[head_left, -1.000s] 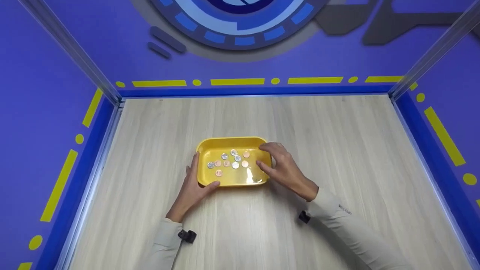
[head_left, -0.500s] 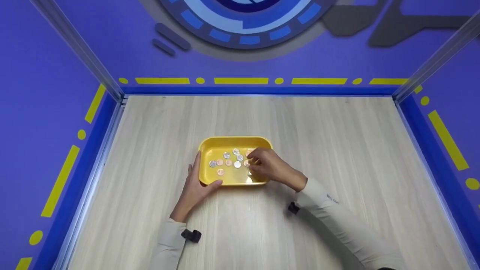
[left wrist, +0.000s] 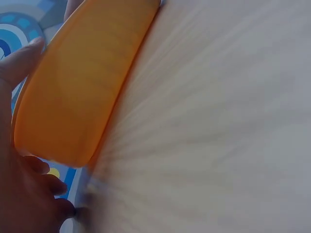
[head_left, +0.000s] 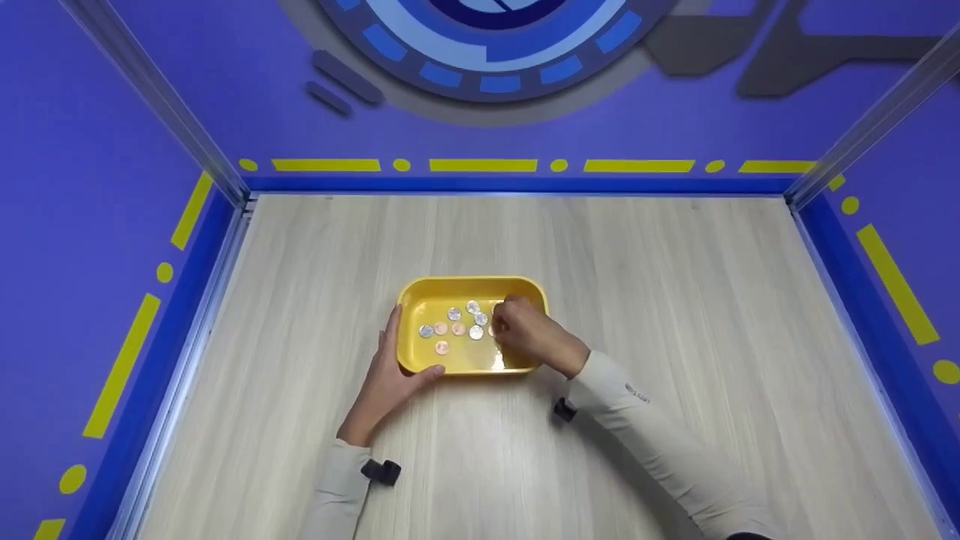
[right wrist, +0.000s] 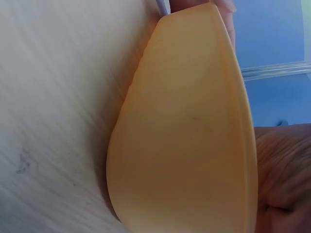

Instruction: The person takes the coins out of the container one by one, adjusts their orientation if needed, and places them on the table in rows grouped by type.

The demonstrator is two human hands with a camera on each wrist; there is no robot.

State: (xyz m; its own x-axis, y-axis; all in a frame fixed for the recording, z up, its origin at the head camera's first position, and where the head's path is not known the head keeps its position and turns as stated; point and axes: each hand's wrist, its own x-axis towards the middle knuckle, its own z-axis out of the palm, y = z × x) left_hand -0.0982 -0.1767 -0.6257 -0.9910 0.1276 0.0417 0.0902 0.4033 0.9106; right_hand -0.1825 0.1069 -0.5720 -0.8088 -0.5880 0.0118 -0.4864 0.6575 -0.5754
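Observation:
A yellow tray (head_left: 457, 361) with rounded corners lies on the table. Several copper coins (head_left: 442, 347) and silver coins (head_left: 476, 332) are spread over its floor. My left hand (head_left: 385, 379) grips the tray's left end, thumb over the near rim and fingers along the outer side; the left wrist view shows the thumb (left wrist: 22, 63) at the rim. Reaching over the right end, my right hand (head_left: 529, 330) has its fingers curled low over two copper coins, which it partly covers. Its fingertips are hidden, and I cannot tell if a coin is pinched between them.
The pale wood-grain table (head_left: 675, 300) surrounds the tray. Blue-purple panels (head_left: 187, 90) with yellow dashes and metal corner posts enclose the table at the back and both sides. A black wrist camera (head_left: 381, 472) sits at the left cuff.
My right hand has come off the tray's right rim and moved left and inward over the copper coins, its fingers curling. The left hand keeps its grip on the tray.

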